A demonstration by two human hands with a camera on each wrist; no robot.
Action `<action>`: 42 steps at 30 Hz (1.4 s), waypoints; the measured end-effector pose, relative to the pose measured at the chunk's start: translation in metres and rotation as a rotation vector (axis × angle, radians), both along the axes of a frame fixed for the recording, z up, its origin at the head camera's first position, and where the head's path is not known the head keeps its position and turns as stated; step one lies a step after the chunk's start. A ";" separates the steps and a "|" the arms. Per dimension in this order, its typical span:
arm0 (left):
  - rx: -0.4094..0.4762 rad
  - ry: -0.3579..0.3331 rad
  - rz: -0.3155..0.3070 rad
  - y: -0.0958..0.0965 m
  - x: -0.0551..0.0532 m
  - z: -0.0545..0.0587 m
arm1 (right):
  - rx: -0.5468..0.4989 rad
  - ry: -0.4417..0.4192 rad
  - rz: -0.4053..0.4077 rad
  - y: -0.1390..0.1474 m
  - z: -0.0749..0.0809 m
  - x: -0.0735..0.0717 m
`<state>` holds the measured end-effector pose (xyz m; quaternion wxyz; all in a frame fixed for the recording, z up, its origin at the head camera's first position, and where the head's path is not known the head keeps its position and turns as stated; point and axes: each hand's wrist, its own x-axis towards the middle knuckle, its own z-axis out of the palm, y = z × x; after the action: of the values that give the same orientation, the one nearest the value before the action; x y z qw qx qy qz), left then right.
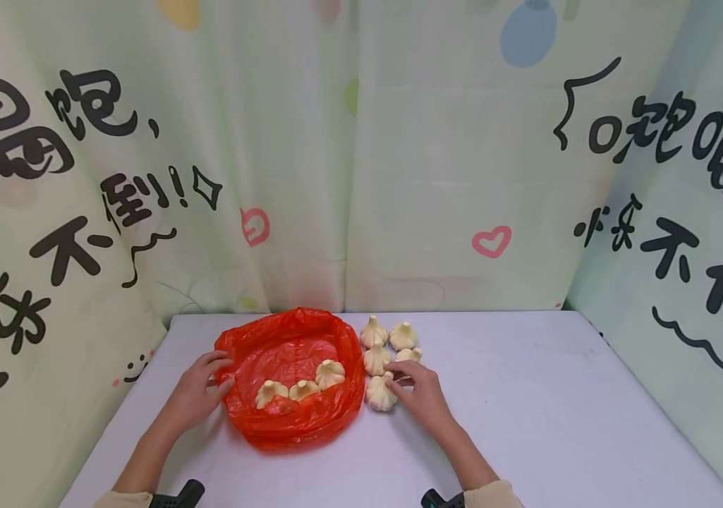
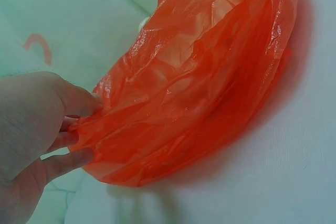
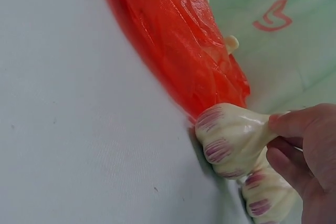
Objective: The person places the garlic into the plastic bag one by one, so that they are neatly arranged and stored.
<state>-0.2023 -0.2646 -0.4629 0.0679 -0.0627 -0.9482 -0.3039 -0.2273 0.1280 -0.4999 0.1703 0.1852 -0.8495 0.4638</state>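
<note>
A red plastic bag (image 1: pixel 298 430) sits on the table with its mouth spread wide and three garlic bulbs (image 1: pixel 330 373) inside. My left hand (image 1: pixel 199 388) pinches the bag's left rim between thumb and fingers, as the left wrist view shows close up. To the right of the bag stand several more garlic bulbs (image 1: pixel 404 336) in a cluster. With thumb and fingertips, my right hand (image 1: pixel 421 395) pinches the stem of the nearest garlic bulb (image 3: pixel 226 140), whose purple-streaked base is next to the bag. Another garlic bulb (image 3: pixel 268 195) shows just beyond it in the right wrist view.
The white table (image 1: pixel 526 409) stretches away to the right of the garlic. Behind it hangs a pale printed curtain (image 1: pixel 424 176), with more lettered cloth on both sides. Dark straps (image 1: pixel 180 495) circle the wrists near the front edge.
</note>
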 end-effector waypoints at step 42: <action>-0.004 -0.025 0.008 0.004 0.001 -0.004 | 0.022 -0.034 -0.012 -0.041 0.061 -0.029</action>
<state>-0.2009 -0.2608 -0.4664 0.0572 -0.0549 -0.9498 -0.3026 -0.2558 0.0870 -0.4390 0.1566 0.1744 -0.8584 0.4564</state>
